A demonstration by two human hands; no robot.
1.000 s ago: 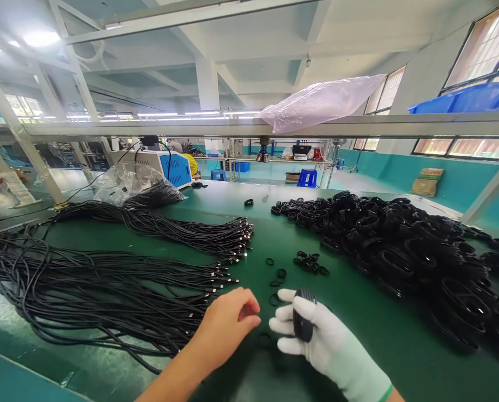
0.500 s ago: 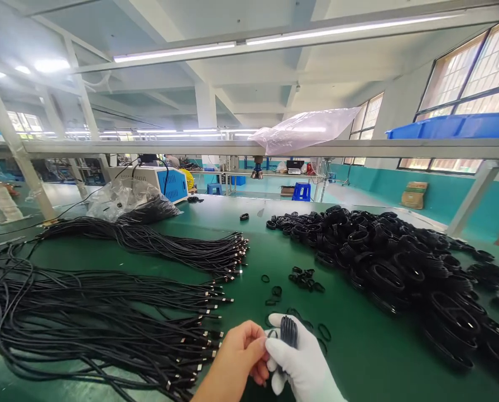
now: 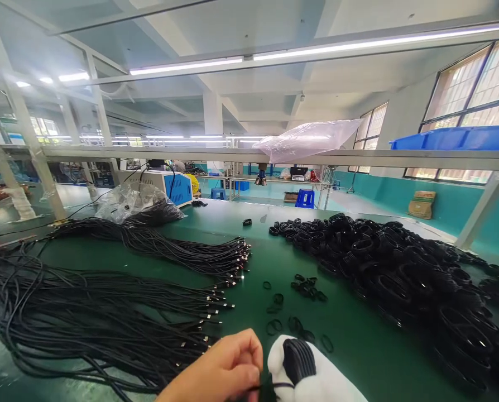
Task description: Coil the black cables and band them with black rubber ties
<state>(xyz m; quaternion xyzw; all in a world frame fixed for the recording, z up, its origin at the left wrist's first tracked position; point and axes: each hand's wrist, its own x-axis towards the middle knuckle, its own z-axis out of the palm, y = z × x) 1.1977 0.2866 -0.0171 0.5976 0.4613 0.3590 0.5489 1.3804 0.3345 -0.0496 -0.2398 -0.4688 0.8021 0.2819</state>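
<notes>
My right hand (image 3: 312, 371), in a white glove, is wrapped round a coiled black cable (image 3: 300, 360), its loops bunched side by side. My bare left hand (image 3: 228, 368) is just to the left, fingers and thumb pinched together. A thin black band (image 3: 281, 384) stretches between the left fingertips and the gloved hand; its lower part is cut off by the frame edge. Small black bands (image 3: 277, 325) lie loose on the green mat beyond both hands, some in a small cluster (image 3: 309, 287).
Straight black cables with metal plugs (image 3: 119, 307) spread over the left side, with a second bundle (image 3: 182, 251) behind. A large heap of coiled cables (image 3: 375, 268) covers the right. Further back are a clear plastic bag (image 3: 128, 202), a blue-and-white machine (image 3: 178, 188) and an overhead shelf rail (image 3: 216, 154).
Both hands have come lower and closer to me, and the left has drawn away to the left from the coil, pulling the thin band taut. The view has tilted up slightly.
</notes>
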